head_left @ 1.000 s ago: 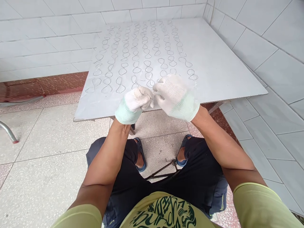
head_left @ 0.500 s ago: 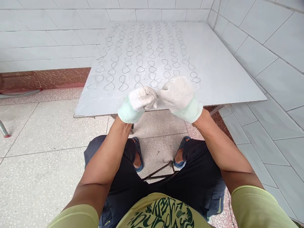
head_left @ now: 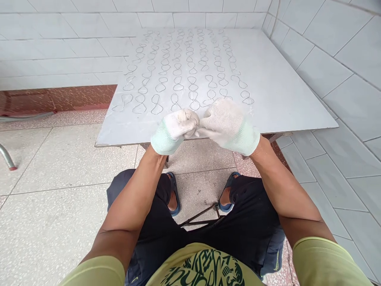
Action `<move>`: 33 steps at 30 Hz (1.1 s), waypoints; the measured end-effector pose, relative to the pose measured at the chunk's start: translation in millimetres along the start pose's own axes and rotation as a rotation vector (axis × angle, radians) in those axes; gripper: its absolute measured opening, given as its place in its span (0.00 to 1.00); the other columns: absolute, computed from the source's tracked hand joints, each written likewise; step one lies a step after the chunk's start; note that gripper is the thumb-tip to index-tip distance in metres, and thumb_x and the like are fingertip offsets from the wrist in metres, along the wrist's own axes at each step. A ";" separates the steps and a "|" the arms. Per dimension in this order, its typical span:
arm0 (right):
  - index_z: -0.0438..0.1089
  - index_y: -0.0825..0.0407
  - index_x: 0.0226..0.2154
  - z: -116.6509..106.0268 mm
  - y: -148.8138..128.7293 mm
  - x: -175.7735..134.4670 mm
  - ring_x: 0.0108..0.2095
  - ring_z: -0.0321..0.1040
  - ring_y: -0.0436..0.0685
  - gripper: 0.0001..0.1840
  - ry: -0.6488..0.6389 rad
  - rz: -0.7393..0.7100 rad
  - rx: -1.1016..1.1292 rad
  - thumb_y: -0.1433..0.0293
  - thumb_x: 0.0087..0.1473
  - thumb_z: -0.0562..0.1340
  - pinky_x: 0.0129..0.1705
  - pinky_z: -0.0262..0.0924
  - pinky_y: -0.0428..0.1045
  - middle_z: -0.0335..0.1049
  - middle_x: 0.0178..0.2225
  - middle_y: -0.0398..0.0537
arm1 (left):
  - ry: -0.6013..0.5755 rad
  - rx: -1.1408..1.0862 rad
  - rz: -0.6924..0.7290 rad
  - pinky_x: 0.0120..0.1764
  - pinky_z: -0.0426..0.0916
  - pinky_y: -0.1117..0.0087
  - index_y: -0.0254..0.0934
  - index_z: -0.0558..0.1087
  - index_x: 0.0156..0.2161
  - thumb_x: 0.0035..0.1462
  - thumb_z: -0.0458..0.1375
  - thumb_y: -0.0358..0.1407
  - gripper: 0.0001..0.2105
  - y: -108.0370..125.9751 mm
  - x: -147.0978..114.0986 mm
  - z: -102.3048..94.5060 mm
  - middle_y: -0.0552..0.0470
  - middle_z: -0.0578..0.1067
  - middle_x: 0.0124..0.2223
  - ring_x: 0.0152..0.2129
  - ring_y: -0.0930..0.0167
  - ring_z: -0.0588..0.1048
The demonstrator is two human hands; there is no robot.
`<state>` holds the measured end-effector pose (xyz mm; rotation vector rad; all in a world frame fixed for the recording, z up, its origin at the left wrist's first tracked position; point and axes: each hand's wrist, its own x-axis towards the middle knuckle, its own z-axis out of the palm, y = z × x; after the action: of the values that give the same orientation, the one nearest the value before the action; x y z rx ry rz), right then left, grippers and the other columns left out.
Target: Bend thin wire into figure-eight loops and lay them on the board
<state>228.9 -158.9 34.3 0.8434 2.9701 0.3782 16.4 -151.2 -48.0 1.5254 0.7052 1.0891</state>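
Observation:
Both my hands wear white knit gloves with pale green cuffs and meet over the table's front edge. The fingers of my left hand point(head_left: 180, 126) are curled closed in a pinch. Right beside them, my right hand point(head_left: 224, 119) is also closed, thumb and fingertips together. Between the fingertips shows a bit of thin wire point(head_left: 197, 126), mostly hidden by the gloves. Just beyond the hands, many thin wire loops twisted into figure-eights point(head_left: 193, 83) lie in rows on the white tabletop point(head_left: 282, 91).
White tiled walls point(head_left: 116, 24) border the table at the back and right. Below, my sandalled feet point(head_left: 174, 194) rest on the speckled floor point(head_left: 59, 214). A dark metal frame point(head_left: 199, 214) is between my legs, and a metal leg point(head_left: 7, 159) stands at far left.
My right hand has turned slightly and shifted a little right, its fingertips still by my left hand's. The whole view has moved slightly. The loops on the table lie as before.

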 end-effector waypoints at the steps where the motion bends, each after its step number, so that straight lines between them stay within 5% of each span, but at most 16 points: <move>1: 0.89 0.52 0.50 0.2 0.5 0.7 0.41 0.73 0.64 0.26 -0.023 -0.002 0.004 0.64 0.91 0.55 0.48 0.54 0.59 0.85 0.42 0.54 | -0.007 -0.001 0.005 0.26 0.71 0.70 0.43 0.70 0.23 0.60 0.77 0.58 0.29 0.3 -0.3 0.1 0.60 0.61 0.16 0.16 0.75 0.59; 7: 0.86 0.53 0.46 -6.3 -4.1 3.2 0.42 0.75 0.65 0.26 -0.057 -0.015 -0.080 0.67 0.90 0.54 0.46 0.56 0.59 0.83 0.41 0.56 | -0.031 -0.053 -0.018 0.22 0.60 0.72 0.42 0.69 0.27 0.57 0.80 0.68 0.36 -3.3 -0.7 -0.4 0.61 0.62 0.17 0.15 0.77 0.56; 13: 0.88 0.49 0.51 -16.0 -7.9 -1.0 0.43 0.76 0.67 0.27 -0.119 -0.021 -0.117 0.72 0.86 0.52 0.46 0.61 0.59 0.83 0.41 0.55 | -0.019 -0.065 -0.028 0.29 0.75 0.68 0.43 0.70 0.28 0.55 0.78 0.74 0.38 -8.4 0.0 0.4 0.62 0.61 0.17 0.16 0.75 0.59; 17: 0.88 0.53 0.48 -18.9 -15.0 -4.5 0.46 0.79 0.71 0.23 -0.079 0.038 -0.098 0.79 0.77 0.56 0.48 0.62 0.61 0.85 0.42 0.60 | 0.047 -0.052 -0.045 0.31 0.77 0.65 0.45 0.66 0.25 0.55 0.77 0.74 0.38 -9.4 -0.3 4.3 0.60 0.60 0.18 0.18 0.72 0.60; 24: 0.87 0.53 0.42 6.6 -21.7 0.1 0.45 0.79 0.68 0.27 0.050 0.217 0.009 0.74 0.82 0.53 0.48 0.60 0.60 0.84 0.39 0.59 | 0.168 -0.209 -0.015 0.22 0.57 0.68 0.45 0.62 0.26 0.55 0.80 0.70 0.39 -18.8 1.6 13.6 0.62 0.55 0.20 0.18 0.75 0.52; 28: 0.87 0.51 0.44 19.1 -15.7 -0.4 0.43 0.76 0.66 0.29 0.131 0.340 0.128 0.67 0.85 0.51 0.48 0.63 0.59 0.82 0.40 0.57 | 0.078 -0.236 -0.025 0.29 0.72 0.66 0.45 0.60 0.24 0.58 0.81 0.68 0.40 -11.9 1.5 12.5 0.63 0.53 0.20 0.18 0.74 0.57; 33: 0.84 0.49 0.37 13.6 -13.5 -3.9 0.42 0.76 0.67 0.26 0.085 0.291 0.158 0.69 0.83 0.54 0.52 0.66 0.59 0.83 0.38 0.56 | -0.001 -0.293 -0.001 0.33 0.77 0.66 0.44 0.63 0.25 0.60 0.82 0.64 0.38 -9.3 -0.4 8.5 0.63 0.55 0.19 0.17 0.74 0.61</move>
<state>226.6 -169.0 17.7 1.3159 2.9871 0.1918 25.0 -152.8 -57.1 1.2747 0.5197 1.1361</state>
